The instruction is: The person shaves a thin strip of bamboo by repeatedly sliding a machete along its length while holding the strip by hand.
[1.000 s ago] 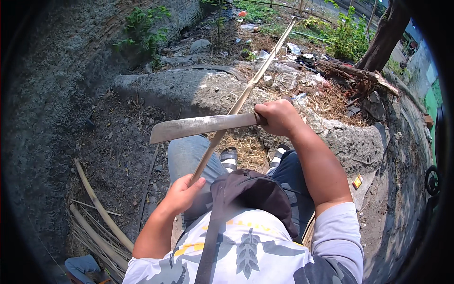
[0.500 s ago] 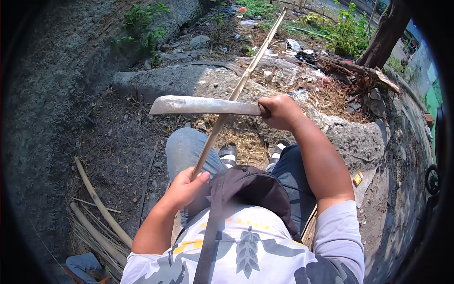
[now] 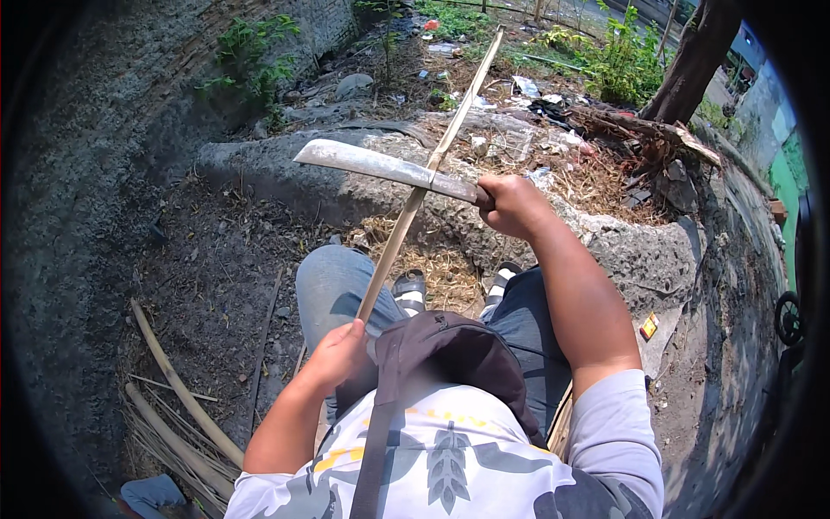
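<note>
Strip of pale wood (image 3: 391, 255), long and slender, slants from near the lap out to the far side, where its end stands over the littered ground past a rough stone ledge (image 3: 268, 164). The left hand (image 3: 337, 353) has its fingers curled shut around the near end, thumb lying along the wood; that grip probably steadies the strip while leaving most of its length bare for the blade. The right hand (image 3: 517, 206) is closed in a full fist round the dark handle of a broad knife (image 3: 367, 162), keeping the fingers off the metal. The blade lies across the strip, tip toward the left, and the crossing is nearer the handle than the tip, presumably for better control. Whether the edge bites into the wood, I cannot tell.

Bent knees in jeans (image 3: 333, 281) are spread apart, which seems to give the strip room to pass between them, over the sandals (image 3: 408, 290) and the straw (image 3: 445, 266). A black bag (image 3: 454, 342) rests against the belly on its strap, out of the knife's way. Thicker stalks (image 3: 180, 381) lie on the ground to the near left, perhaps put there to be within reach
</note>
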Demonstrator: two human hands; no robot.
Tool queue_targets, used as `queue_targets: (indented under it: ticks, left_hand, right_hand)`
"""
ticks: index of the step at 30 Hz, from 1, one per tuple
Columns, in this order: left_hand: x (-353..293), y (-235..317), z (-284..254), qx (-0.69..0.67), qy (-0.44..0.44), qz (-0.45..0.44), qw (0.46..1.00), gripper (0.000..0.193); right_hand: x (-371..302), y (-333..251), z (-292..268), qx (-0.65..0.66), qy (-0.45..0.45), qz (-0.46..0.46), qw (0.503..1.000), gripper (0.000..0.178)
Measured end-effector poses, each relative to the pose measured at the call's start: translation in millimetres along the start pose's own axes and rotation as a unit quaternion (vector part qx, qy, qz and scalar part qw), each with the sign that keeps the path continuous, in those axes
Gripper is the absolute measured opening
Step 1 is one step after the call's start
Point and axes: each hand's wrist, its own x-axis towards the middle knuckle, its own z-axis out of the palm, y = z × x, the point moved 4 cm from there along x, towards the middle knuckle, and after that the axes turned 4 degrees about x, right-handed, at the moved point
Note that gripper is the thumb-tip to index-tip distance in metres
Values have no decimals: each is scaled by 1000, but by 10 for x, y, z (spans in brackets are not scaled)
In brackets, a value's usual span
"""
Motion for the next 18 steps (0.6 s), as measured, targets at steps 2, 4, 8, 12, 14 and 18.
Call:
queue_targets:
  ticks: [2,4,8,12,14,18]
  left_hand:
    - [-53,32,11,-32,-4,8,999,46]
    - [-19,52,23,-17,12,40,999,46]
    - [22,155,61,7,30,96,995,46]
    - [-48,81,20,20,2,96,995,46]
    - [-92,113,-1,57,1,119,991,46]
    - [10,100,-59,105,36,138,984,45]
  right_hand:
    - [-5,-10,17,15,27,-34,999,12]
    - [23,-148,37,-18,17,-52,998,14]
    - [-19,-359,61,-64,17,-154,986,9]
    - [16,-175,-7,-58,34,-135,989,8]
    - [90,244,-3,1,40,-70,997,12]
    - [47,145,52,-54,22,-25,998,14]
